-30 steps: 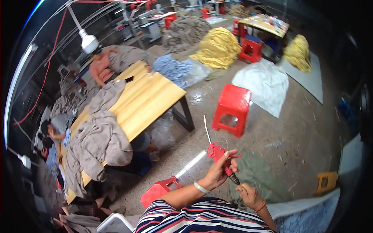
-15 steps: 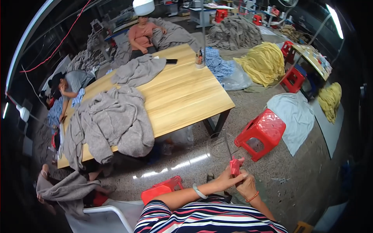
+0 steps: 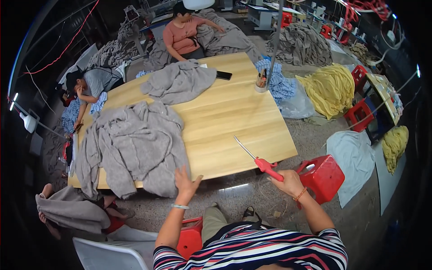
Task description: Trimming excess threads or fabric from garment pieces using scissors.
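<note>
My right hand [image 3: 289,183] is closed round the handle of a red tool with a long thin metal nozzle [image 3: 266,168]; its exact kind I cannot tell. The nozzle points up and left over the table's near edge. My left hand [image 3: 184,182] has its fingers spread at the right lower corner of a grey knit garment [image 3: 135,146]; whether the fingertips touch it I cannot tell. The garment lies rumpled on the wooden table [image 3: 238,117], part of it hanging over the near edge.
A second grey garment [image 3: 182,81], a black phone [image 3: 224,75] and a tool cup [image 3: 261,83] are farther back. Two people sit at the table's far and left sides; another at lower left holds grey cloth [image 3: 74,209]. A red stool [image 3: 326,177] stands right, a grey chair [image 3: 105,252] lower left.
My hands have moved apart. The left has let go and reached forward to the garment; the right has raised the tool toward the table. The view has shifted, and I stand closer.
</note>
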`<state>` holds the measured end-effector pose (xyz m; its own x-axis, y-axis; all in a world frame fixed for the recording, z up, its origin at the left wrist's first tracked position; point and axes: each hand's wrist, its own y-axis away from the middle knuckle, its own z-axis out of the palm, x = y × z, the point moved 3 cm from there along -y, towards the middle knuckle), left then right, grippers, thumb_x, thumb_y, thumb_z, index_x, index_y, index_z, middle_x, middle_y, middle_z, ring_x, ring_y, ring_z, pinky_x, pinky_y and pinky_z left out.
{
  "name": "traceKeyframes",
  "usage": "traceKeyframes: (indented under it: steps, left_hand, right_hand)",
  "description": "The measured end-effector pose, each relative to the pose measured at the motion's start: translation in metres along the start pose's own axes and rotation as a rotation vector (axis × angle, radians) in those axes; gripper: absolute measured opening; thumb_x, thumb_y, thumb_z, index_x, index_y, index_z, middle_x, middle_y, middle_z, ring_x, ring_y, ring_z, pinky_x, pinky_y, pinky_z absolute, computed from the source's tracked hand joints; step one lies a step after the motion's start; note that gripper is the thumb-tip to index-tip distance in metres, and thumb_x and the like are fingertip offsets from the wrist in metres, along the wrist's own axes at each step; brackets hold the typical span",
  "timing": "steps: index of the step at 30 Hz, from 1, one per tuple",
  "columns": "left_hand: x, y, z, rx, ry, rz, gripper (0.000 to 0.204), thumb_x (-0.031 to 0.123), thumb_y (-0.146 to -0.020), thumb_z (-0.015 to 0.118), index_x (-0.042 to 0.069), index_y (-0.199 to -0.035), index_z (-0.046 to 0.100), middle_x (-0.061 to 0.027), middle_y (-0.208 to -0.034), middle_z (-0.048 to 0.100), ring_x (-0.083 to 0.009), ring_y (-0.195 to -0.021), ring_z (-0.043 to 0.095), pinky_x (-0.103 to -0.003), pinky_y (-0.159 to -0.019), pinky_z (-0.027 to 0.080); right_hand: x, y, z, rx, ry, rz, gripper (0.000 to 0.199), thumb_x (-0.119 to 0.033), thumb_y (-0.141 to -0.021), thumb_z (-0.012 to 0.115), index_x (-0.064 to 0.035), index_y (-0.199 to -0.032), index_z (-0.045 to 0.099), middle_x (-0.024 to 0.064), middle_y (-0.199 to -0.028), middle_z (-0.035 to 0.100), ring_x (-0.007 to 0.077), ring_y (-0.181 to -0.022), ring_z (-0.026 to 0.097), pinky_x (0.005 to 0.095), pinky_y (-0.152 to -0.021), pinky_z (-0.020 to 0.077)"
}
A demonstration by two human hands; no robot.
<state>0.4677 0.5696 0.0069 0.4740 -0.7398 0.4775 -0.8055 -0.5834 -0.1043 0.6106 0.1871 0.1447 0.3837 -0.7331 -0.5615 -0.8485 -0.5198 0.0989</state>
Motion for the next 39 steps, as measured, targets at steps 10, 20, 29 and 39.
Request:
traceKeyframes:
  steps: [10,20,29,39]
  left_hand:
    - [-0.135,-0.266,-0.045,0.189,-0.224,0.137,0.092,0.036,-0.073,0.08,0.011,-0.148,0.034,-0.0271,-0.156,0.02,-0.0439,-0.145,0.015,-0.063,-0.114,0.012]
    - [-0.217,-0.314,0.041,-0.049,-0.188,0.056,0.092,0.051,-0.075,0.075,0.012,-0.148,0.036,-0.0262,-0.156,0.02,-0.0433,-0.146,0.016,-0.065,-0.113,0.01]
    - [-0.224,-0.327,0.046,-0.058,-0.215,0.032,0.092,0.05,-0.074,0.075,0.012,-0.148,0.035,-0.0253,-0.156,0.02,-0.0448,-0.145,0.017,-0.066,-0.113,0.011]
    - [-0.206,-0.323,0.039,0.002,-0.172,0.013,0.094,0.045,-0.073,0.078,0.009,-0.149,0.035,-0.0253,-0.154,0.026,-0.0439,-0.143,0.023,-0.062,-0.114,0.014]
  right_hand:
    - [-0.113,-0.308,0.124,-0.003,-0.229,-0.101,0.039,-0.026,-0.085,0.07,-0.0076,-0.119,0.065,0.0193,-0.094,0.069,0.036,-0.086,0.066,0.0422,-0.077,0.0515]
    - [-0.16,-0.589,0.259,0.059,0.189,-0.145,0.064,-0.026,-0.078,0.077,-0.0107,-0.135,0.051,0.0213,-0.117,0.064,0.0384,-0.1,0.065,0.0465,-0.086,0.0523]
    - [-0.143,-0.654,0.317,-0.039,0.113,-0.055,0.031,-0.021,-0.085,0.065,-0.0055,-0.112,0.061,0.0222,-0.096,0.068,0.0387,-0.088,0.067,0.0485,-0.076,0.0534]
    - [-0.194,-0.491,0.122,-0.102,-0.437,-0.22,0.021,-0.018,-0.086,0.068,0.0005,-0.095,0.062,0.0125,-0.067,0.056,0.0186,-0.059,0.051,0.0339,-0.06,0.0457]
